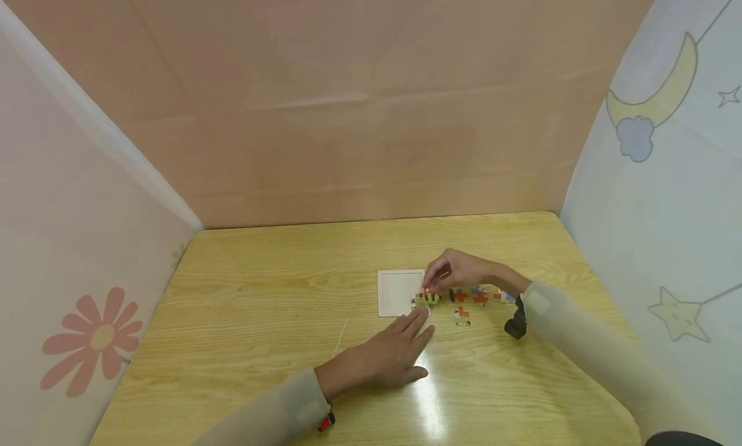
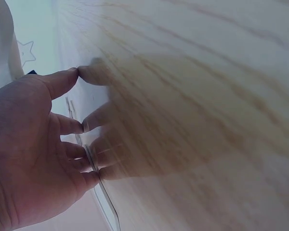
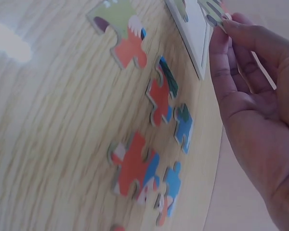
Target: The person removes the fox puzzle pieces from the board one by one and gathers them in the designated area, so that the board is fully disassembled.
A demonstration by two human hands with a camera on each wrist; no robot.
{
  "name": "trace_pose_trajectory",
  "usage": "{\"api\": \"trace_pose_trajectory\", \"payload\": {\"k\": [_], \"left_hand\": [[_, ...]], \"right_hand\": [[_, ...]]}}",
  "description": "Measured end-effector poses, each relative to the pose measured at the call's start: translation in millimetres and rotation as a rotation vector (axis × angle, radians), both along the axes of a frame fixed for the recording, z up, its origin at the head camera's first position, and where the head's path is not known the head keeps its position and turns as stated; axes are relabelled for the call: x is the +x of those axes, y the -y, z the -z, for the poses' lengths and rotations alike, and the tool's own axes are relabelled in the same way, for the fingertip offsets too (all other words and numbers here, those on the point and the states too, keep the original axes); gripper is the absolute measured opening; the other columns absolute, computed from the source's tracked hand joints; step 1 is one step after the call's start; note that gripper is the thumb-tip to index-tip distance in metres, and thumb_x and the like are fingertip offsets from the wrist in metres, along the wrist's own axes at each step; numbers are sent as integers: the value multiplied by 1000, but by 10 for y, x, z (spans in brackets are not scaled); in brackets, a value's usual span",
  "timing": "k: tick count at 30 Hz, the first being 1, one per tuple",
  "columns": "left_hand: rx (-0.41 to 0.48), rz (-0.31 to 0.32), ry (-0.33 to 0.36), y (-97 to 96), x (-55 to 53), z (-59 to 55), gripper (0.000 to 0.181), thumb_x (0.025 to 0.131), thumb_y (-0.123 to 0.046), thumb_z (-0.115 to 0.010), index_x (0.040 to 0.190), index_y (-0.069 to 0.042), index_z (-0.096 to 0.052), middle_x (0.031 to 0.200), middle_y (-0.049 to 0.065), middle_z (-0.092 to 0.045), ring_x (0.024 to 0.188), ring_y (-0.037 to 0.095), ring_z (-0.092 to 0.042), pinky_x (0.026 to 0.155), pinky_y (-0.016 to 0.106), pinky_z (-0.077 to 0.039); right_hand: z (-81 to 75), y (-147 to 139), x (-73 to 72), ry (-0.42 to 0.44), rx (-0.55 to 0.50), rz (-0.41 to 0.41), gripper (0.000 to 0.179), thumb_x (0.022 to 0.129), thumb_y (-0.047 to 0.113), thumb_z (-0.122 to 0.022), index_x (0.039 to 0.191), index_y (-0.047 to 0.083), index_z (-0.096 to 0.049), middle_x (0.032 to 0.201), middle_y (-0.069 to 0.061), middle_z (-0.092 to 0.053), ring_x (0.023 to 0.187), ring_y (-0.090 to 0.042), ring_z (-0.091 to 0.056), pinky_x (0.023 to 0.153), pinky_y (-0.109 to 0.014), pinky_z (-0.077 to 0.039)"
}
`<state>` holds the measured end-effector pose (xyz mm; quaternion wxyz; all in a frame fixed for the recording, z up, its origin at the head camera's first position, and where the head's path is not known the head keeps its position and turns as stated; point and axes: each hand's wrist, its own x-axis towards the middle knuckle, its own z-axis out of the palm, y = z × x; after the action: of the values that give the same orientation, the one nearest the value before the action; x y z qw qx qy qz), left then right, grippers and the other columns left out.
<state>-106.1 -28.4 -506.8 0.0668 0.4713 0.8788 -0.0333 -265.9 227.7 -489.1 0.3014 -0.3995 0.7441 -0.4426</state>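
Between thumb and fingertips my right hand [image 1: 455,270] pinches a green striped jigsaw puzzle piece [image 3: 212,12], over the right side of a white puzzle tray [image 1: 400,291]. Part of another green piece [image 3: 182,8] shows inside the tray in the right wrist view. My left hand [image 1: 391,350] lies spread palm down, its fingertips at the tray's near right corner. In the left wrist view its fingers [image 2: 70,126] are extended, touching the table and the tray's rim.
Several loose puzzle pieces lie right of the tray, among them a green and orange one [image 1: 462,316], a red and blue one [image 3: 135,166] and a blue one [image 3: 184,126]. The wooden table [image 1: 278,278] meets a plain back wall and patterned side walls.
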Motion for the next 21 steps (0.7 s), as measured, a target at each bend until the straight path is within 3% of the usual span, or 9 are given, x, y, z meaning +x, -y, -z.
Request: {"api": "trace_pose_trajectory", "payload": {"k": [8, 21], "left_hand": [[2, -10, -14, -9, -8, 9, 80, 109, -57, -47, 167, -5, -29, 175, 22, -16, 163, 34, -18, 129, 41, -28], [-5, -17, -5, -28, -23, 11, 80, 110, -57, -47, 168, -6, -28, 175, 21, -15, 163, 33, -16, 129, 41, -27]], "right_hand": [[-63, -166, 59, 5, 12, -9, 15, 98, 0, -73, 111, 0, -80, 109, -16, -78, 99, -28, -75, 88, -34, -63], [-39, -484, 147, 18, 25, -14, 16, 97, -4, -73, 110, 0, -80, 108, -15, -78, 98, -25, -76, 86, -35, -64]]}}
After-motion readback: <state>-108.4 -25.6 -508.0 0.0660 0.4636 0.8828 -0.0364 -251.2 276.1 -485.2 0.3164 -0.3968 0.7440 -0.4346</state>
